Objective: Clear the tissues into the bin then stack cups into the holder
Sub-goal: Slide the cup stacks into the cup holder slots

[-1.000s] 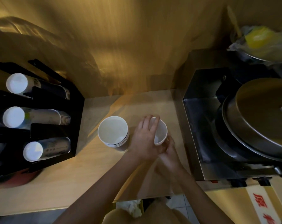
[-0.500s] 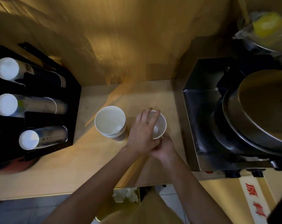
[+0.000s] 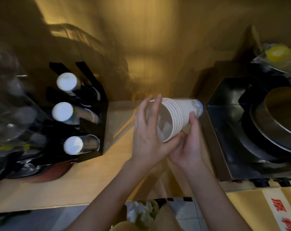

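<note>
A stack of white paper cups (image 3: pixel 175 117) lies tilted on its side in the air above the wooden counter (image 3: pixel 94 172), its open mouth turned to the left. My left hand (image 3: pixel 148 139) cups the mouth end, thumb under the rim and fingers spread over it. My right hand (image 3: pixel 188 144) grips the stack from below near its base. The black cup holder (image 3: pixel 93 129) stands at the left with three rows of cups lying in its slots. Crumpled white tissues (image 3: pixel 138 212) show in the bin below the counter's front edge.
A steel appliance (image 3: pixel 224 130) with a large round lid (image 3: pixel 284 117) fills the right side. A bag with something yellow (image 3: pixel 278 55) sits behind it. Dark clutter and clear plastic lie at the far left. A wooden wall rises behind the counter.
The two separate cups on the counter are now one stack, lifted off the counter and tipped sideways in both hands. The camera view has shifted to the left.
</note>
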`<state>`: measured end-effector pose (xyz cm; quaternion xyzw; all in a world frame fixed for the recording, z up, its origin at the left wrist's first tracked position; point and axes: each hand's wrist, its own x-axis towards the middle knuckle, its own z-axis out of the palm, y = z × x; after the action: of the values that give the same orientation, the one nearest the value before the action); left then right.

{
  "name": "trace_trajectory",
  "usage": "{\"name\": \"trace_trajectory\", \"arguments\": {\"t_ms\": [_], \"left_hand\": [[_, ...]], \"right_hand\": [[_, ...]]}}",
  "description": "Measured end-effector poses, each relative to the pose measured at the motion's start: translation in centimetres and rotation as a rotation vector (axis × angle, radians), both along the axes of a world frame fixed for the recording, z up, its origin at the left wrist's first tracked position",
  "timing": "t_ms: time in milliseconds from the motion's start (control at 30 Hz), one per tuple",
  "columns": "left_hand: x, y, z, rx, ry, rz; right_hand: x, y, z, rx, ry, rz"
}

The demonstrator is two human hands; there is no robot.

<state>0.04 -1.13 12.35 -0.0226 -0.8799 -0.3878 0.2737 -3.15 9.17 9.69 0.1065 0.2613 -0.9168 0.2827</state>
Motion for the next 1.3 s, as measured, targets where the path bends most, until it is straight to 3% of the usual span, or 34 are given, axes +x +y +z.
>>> {"name": "trace_trajectory", "arguments": {"t_ms": [233, 400, 567, 767, 1000, 1133, 1300], "left_hand": [[5.3, -9.1, 1.3, 0.141, -0.043, 0.189], [9.4, -15.5, 0.6, 0.243, -0.142, 0.264], [11.5, -20.5, -0.3, 0.505, -0.216, 0.339], [11.5, -23.2, -2.0, 0.920, -0.399, 0.245], [12.3, -23.8, -1.8, 0.907, -0.374, 0.123], [12.2, -23.9, -1.5, 0.528, -0.351, 0.154], [11.3, -23.9, -2.0, 0.353, -0.340, 0.209]], "right_hand": [[2.9, -9.6, 2.3, 0.033, 0.154, 0.264], [5.5, -15.1, 1.8, 0.261, 0.431, 0.229], [7.7, -19.1, 1.1, 0.552, 0.730, 0.078], [9.2, -22.3, -1.6, 0.869, 0.859, 0.107], [7.8, -23.3, -4.0, 1.088, 0.961, 0.213], [7.2, -23.5, -5.5, 1.067, 0.932, 0.227], [6.7, -23.8, -6.4, 1.154, 0.944, 0.241]]}}
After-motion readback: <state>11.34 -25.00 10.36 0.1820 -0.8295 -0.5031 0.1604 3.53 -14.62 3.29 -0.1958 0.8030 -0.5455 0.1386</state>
